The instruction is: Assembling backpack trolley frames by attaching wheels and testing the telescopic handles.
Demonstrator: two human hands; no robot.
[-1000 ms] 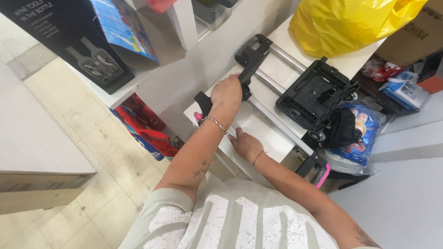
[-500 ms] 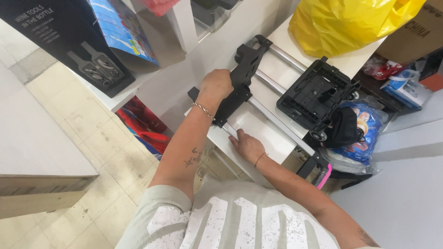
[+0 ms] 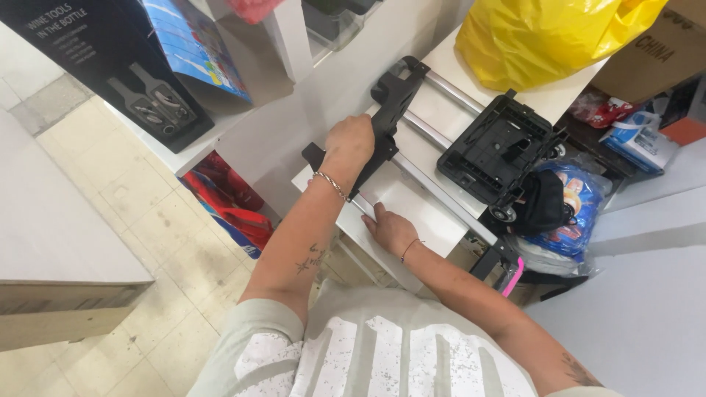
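On the white bench (image 3: 412, 206), head view only: a folding hand cart lies flat, its black base plate (image 3: 498, 151) with small wheels toward the right, its silver rails (image 3: 434, 187) running back to the black handle piece (image 3: 393, 103). Left hand (image 3: 351, 143) is closed around the lower black crossbar of that handle, wrist bracelet showing, arm fully extended. Right hand (image 3: 390, 228) lies flat and open on the bench top just beside the near rail, gripping nothing, apparently bracing. Risks, as I judge them: if the telescoping section slides or snaps home, the right fingers sitting next to the rail could get pinched; the cart sits near the bench's front edge and could tip off if pulled hard one-handed. Yellow plastic bag (image 3: 544, 37) touches or nearly touches the far end, can't tell which from this angle; it might snag the handle. Black cloth (image 3: 540, 209) rests by the wheels.
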